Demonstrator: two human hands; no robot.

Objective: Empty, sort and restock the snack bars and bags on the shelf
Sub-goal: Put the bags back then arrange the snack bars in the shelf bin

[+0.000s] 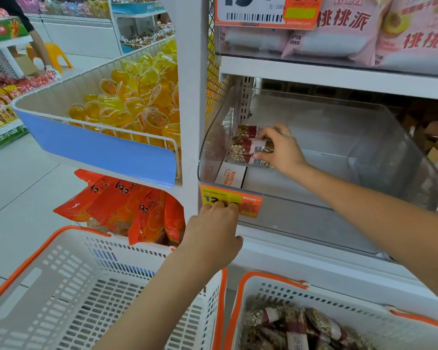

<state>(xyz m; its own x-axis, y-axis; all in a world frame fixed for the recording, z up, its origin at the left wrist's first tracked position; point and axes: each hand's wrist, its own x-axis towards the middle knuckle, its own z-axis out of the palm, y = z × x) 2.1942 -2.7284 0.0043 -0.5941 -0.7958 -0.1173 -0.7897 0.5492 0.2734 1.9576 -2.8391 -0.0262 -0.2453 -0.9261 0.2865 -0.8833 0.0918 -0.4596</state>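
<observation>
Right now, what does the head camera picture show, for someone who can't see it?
The right hand sets nut snack bars into the left corner of a clear shelf bin. The left hand rests on the bin's orange price tag; more bars fill the right basket below.

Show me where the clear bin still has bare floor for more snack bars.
The clear bin is bare from the right hand across to its right wall, and behind to the back. Crowded only in the left front corner, where the right hand places stacked snack bars. The left hand rests on the price tag below.
</observation>
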